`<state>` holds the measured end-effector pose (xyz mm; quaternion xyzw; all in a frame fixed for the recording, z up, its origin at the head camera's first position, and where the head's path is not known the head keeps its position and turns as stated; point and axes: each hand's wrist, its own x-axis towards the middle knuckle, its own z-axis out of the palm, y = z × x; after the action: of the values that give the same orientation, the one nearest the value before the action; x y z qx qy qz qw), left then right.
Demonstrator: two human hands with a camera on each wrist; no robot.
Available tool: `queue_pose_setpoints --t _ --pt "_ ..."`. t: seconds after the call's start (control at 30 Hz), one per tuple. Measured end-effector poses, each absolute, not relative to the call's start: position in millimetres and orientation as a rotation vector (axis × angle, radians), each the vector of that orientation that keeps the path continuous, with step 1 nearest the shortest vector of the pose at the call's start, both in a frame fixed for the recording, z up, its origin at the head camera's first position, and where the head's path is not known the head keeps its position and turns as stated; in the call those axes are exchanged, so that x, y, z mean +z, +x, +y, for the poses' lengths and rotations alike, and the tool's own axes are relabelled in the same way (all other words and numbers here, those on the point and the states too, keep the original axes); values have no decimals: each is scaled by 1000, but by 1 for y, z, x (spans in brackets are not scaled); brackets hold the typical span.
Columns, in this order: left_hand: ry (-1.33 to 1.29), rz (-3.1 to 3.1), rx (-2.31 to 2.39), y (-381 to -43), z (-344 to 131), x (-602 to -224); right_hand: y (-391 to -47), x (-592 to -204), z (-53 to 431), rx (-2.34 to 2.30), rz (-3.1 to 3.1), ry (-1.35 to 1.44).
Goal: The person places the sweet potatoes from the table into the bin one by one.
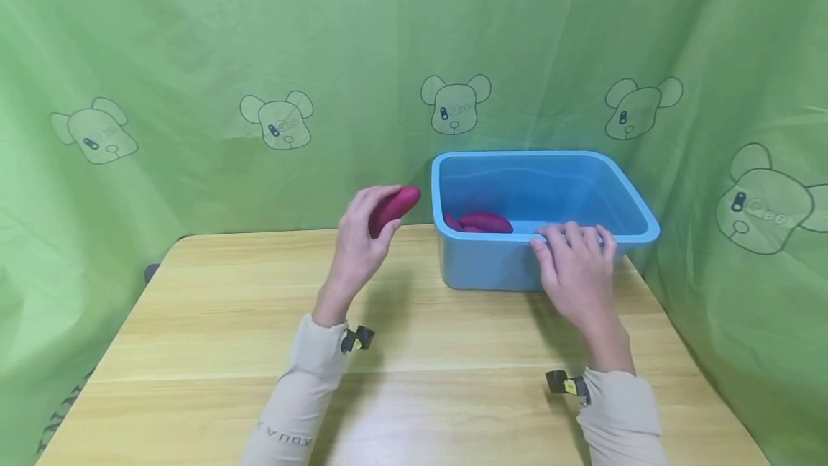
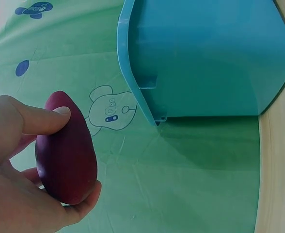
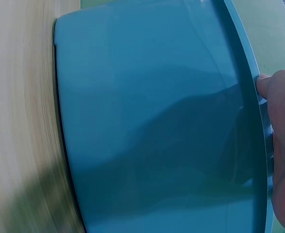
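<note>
In the head view my left hand (image 1: 362, 225) holds up a smooth purple-red sweet potato (image 1: 396, 208), left of the blue plastic bin (image 1: 488, 265). The left wrist view shows the thumb on the near side of the sweet potato (image 2: 67, 155) and fingers behind and under it. My right hand (image 1: 578, 268) grips the bin's front rim, its fingers curled over the edge. From the right wrist, the thumb shows against the rim (image 3: 251, 58), while the fingers are partly hidden behind it. More purple-red sweet potatoes (image 1: 485, 222) lie inside at the bin's left end, partly covered by the front wall.
The bin stands at the back right of a light wooden table (image 1: 259, 322). Green curtain (image 1: 362, 42) printed with bear heads hangs behind and at both sides, close to the bin. Each wrist carries a small black camera mount (image 1: 358, 339).
</note>
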<state>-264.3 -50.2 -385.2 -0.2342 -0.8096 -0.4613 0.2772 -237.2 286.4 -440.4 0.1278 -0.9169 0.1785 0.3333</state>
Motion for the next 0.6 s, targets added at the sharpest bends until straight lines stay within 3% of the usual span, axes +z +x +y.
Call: queue_pose_setpoints --t 0.6 --pt "-667 -2171 -1260 -267 -38 -380 -236 -439 287 466 -2383 342"
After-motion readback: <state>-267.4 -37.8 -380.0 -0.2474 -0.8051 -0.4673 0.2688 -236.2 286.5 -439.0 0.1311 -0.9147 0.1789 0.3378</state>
